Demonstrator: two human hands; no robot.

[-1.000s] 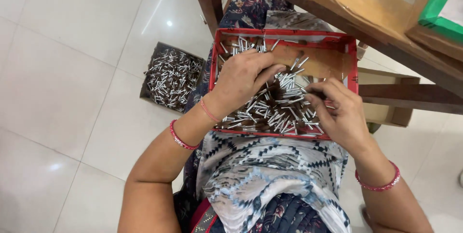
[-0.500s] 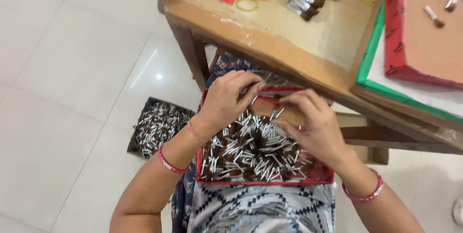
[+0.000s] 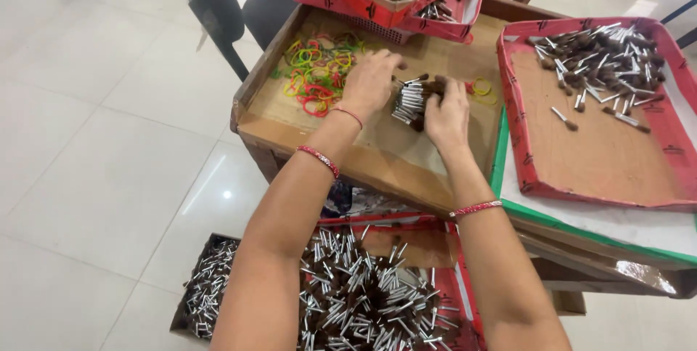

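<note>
1. Silver-handled, brown-tipped small brushes form a bundle (image 3: 415, 100) held between both hands on a shallow wooden tray (image 3: 377, 149).
2. The left hand (image 3: 369, 84) curls over the bundle's near-left end, fingers closed around it; the right hand (image 3: 448, 113) presses against the opposite side, fingers bent, apparently pinching the brown tips, though its grip is partly hidden.
3. Just left of the left hand lies a heap of coloured rubber bands (image 3: 318, 69); a few more bands (image 3: 481, 90) sit just right of the right hand.
4. The step in hand looks like squaring the bundle up; the next move would call for one hand to keep it tight while the other reaches a band.
5. Further right of the right hand, a red tray (image 3: 581, 169) holds loose brushes; below the forearms, a red box (image 3: 377, 293) brims with more.
</note>
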